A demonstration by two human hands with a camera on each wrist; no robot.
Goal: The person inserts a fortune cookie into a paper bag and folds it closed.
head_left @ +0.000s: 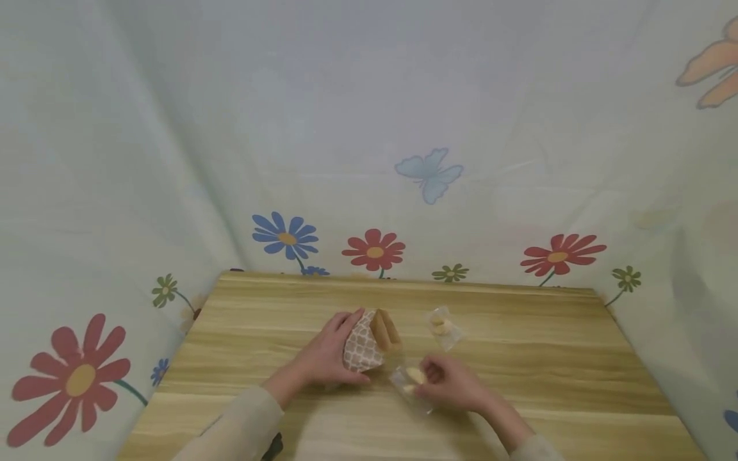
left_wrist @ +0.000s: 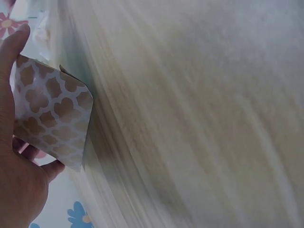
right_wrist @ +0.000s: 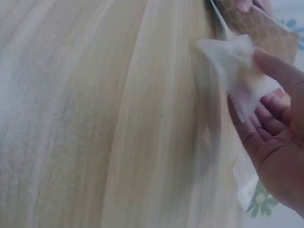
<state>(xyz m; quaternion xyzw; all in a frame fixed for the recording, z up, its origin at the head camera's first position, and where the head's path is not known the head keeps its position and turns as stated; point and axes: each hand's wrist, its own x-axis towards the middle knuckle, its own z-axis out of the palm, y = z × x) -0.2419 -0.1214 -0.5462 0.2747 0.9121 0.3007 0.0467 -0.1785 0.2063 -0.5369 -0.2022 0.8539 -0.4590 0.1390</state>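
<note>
Right hand [head_left: 455, 383] pinches a clear snack packet [head_left: 410, 379] just right of the patterned box [head_left: 364, 349], which the left hand [head_left: 328, 355] grips mid-desk.

You have one patterned box [head_left: 363, 349] near the table's [head_left: 576, 358] middle, two clear snack packets, one [head_left: 445, 328] toward the far edge and one [head_left: 410, 379] nearer the front edge, and two hands, left [head_left: 330, 352] and right [head_left: 452, 382].
</note>
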